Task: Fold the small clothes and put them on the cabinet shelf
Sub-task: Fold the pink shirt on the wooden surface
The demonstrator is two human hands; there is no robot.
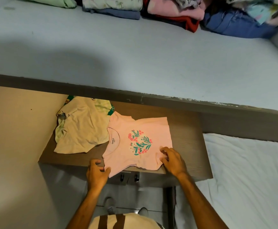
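Pinching the soft pink T-shirt [126,156]: left hand [96,174] and right hand [173,162].

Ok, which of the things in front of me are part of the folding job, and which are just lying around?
Part of the job:
pink t-shirt, gripped by left hand and right hand
cream garment beside it, unfolded
shelf above, folded stacks at its back

Just lying about:
white bedsheet at right
wooden top, only the work surface
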